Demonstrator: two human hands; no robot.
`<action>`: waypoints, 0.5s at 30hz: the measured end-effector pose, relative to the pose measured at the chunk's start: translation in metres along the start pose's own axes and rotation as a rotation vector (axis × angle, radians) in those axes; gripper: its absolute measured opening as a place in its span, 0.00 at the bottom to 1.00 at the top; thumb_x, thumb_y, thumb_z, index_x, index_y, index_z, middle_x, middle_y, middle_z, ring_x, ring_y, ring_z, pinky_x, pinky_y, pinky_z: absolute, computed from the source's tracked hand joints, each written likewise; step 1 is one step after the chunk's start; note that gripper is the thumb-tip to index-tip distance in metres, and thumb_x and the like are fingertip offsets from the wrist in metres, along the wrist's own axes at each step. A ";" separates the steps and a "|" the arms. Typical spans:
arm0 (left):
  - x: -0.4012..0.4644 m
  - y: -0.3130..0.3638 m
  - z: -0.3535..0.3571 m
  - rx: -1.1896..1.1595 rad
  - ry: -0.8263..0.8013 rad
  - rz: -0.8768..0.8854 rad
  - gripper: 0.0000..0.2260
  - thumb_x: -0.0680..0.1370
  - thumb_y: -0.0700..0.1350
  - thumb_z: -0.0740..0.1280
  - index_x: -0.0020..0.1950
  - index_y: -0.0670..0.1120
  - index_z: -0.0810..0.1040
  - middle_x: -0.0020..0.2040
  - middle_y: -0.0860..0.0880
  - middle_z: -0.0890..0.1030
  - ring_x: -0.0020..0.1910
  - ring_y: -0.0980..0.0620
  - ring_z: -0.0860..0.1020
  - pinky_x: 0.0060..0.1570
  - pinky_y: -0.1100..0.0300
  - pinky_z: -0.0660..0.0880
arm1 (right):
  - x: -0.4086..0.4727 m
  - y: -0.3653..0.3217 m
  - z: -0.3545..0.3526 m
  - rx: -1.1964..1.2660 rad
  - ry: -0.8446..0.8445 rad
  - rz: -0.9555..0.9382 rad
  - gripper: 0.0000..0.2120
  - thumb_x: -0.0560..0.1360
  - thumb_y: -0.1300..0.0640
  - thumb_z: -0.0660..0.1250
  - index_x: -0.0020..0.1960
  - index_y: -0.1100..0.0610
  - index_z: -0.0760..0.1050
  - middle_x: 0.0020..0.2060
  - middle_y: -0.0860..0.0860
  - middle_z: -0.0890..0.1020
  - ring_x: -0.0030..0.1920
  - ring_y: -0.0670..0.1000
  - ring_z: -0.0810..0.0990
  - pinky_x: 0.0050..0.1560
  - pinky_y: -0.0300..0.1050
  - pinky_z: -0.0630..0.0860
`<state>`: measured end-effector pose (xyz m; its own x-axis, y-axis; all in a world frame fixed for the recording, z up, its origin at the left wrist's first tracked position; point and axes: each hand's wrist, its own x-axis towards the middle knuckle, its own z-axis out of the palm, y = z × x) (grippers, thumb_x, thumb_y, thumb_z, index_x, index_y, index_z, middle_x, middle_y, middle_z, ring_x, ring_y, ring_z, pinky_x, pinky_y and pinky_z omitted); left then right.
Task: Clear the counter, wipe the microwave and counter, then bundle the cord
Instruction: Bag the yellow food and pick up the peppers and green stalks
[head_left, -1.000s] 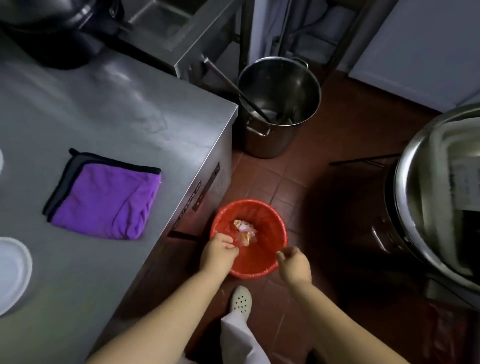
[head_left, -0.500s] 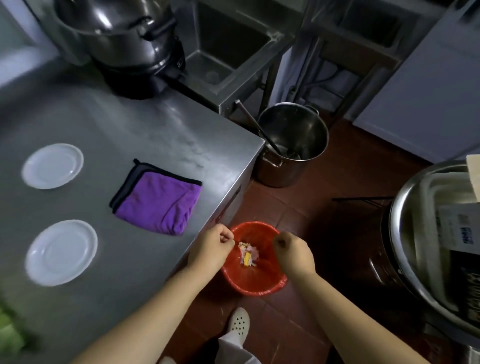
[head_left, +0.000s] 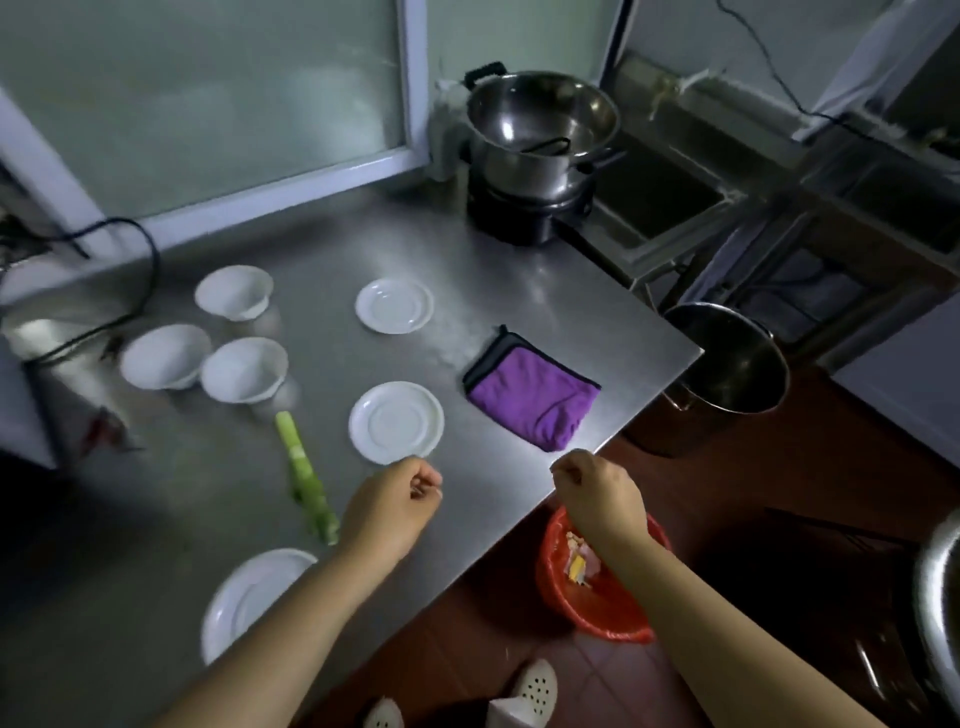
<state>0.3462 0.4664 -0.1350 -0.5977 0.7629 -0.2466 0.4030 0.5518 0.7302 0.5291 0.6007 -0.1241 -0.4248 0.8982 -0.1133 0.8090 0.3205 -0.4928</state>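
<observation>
Bench (head_left: 519, 270) steel top is only partly cleared: three white bowls (head_left: 244, 366) sit grouped far left, two white saucers (head_left: 395, 305) in the middle, a third plate (head_left: 244, 603) at the near edge, and a green vegetable stalk (head_left: 306, 475) lies lengthwise between them. Purple cloth (head_left: 530, 400), folded, rests near the right corner, within reach for wiping; not yet in use. Red waste bin (head_left: 597, 608) stands on the floor just below the bench's near-right edge, scraps inside, placed so debris can drop straight off the edge. Black cord (head_left: 140, 280) trails loose at far left, unbundled. Microwave: not identifiable in view.

My left hand (head_left: 389, 506) hovers over the bench beside the near saucer, fingers curled into a loose fist, nothing visibly held. My right hand (head_left: 597, 488) hangs over the bench corner above the bin, likewise curled and apparently empty. Both forearms extend forward, wrists level.

Judgement: clearing stage; stalk and crockery come next.
</observation>
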 end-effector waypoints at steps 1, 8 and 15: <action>-0.008 -0.015 -0.016 -0.012 0.030 -0.022 0.11 0.71 0.43 0.69 0.36 0.58 0.72 0.34 0.59 0.78 0.37 0.58 0.78 0.39 0.62 0.73 | -0.004 -0.017 0.009 -0.003 -0.013 -0.016 0.07 0.74 0.58 0.64 0.45 0.53 0.80 0.43 0.48 0.83 0.42 0.51 0.79 0.38 0.41 0.68; -0.061 -0.112 -0.109 -0.096 0.221 -0.189 0.10 0.71 0.42 0.69 0.35 0.57 0.74 0.34 0.59 0.78 0.35 0.62 0.76 0.33 0.66 0.69 | -0.022 -0.120 0.076 -0.074 -0.138 -0.177 0.08 0.76 0.54 0.62 0.47 0.55 0.79 0.46 0.52 0.83 0.47 0.56 0.79 0.42 0.42 0.70; -0.099 -0.158 -0.143 -0.155 0.341 -0.318 0.11 0.71 0.42 0.70 0.35 0.57 0.74 0.36 0.58 0.79 0.36 0.62 0.76 0.36 0.64 0.70 | -0.039 -0.191 0.118 -0.123 -0.273 -0.281 0.09 0.75 0.56 0.60 0.42 0.58 0.76 0.39 0.53 0.81 0.40 0.56 0.78 0.40 0.44 0.73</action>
<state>0.2429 0.2560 -0.1348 -0.8779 0.3964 -0.2687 0.0712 0.6629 0.7453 0.3432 0.4692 -0.1277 -0.7147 0.6633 -0.2218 0.6819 0.5903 -0.4320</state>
